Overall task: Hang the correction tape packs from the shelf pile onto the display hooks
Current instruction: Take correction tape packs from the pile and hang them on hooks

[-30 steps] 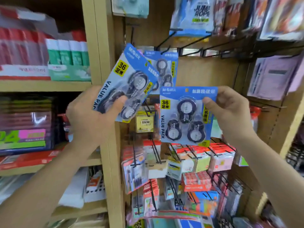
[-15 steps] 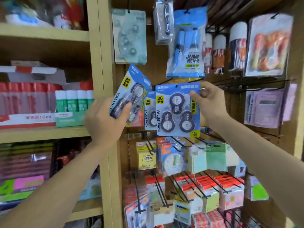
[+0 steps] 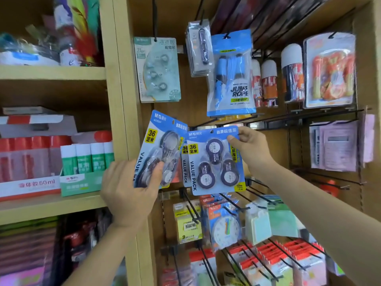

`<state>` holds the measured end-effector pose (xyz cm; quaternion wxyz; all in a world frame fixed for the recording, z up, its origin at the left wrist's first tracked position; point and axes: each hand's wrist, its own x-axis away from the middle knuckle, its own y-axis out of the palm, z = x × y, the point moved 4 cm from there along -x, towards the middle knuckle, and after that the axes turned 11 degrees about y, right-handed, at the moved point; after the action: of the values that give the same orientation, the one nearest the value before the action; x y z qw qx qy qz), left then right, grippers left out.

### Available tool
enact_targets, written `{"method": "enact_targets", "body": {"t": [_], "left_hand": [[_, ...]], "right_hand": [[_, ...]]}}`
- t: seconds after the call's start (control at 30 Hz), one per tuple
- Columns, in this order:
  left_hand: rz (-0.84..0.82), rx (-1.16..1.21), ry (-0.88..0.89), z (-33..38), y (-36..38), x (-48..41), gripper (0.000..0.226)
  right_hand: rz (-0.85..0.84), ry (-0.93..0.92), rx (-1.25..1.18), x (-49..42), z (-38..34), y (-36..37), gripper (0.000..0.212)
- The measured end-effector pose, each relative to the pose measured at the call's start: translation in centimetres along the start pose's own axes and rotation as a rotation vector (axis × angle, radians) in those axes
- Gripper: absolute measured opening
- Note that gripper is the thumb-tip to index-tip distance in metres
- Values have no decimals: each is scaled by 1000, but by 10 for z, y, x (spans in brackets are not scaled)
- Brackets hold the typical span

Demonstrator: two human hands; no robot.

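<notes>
Hands: left hand grips tilted pack (right hand pinches second pack).

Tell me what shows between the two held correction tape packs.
Head view: a sliver of a third blue pack, behind the left-hand pack and right-hand pack.

The correction tape pack is glossy blue card under clear plastic, the hooks at five o'clock are black metal, the shelf post is matt pale wood.
</notes>
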<state>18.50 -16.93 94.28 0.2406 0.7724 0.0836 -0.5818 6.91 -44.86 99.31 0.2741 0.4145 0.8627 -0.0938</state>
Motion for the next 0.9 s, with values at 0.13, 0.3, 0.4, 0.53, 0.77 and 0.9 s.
{"method": "enact_targets", "body": {"t": [0.13, 0.3, 0.4, 0.53, 0.77, 0.9], "left_hand": [[-13, -11, 3, -1, 1, 1, 40], [-13, -12, 9, 2, -1, 0, 38], [-21, -19, 12, 1, 0, 1, 40], [-35, -29, 21, 0, 1, 2, 42], [-69, 10, 10, 2, -2, 0, 43], [-54, 35, -4, 4, -3, -2, 48]], "right_hand": [[-8, 21, -42, -7, 7, 6, 10], [-4, 144, -29, -24, 20, 20, 7], [-3, 216, -22, -34, 25, 29, 10], [43, 253, 75, -43, 30, 38, 15], [262, 144, 255, -27, 29, 32, 40], [8, 122, -103, 27, 25, 46, 35]]}}
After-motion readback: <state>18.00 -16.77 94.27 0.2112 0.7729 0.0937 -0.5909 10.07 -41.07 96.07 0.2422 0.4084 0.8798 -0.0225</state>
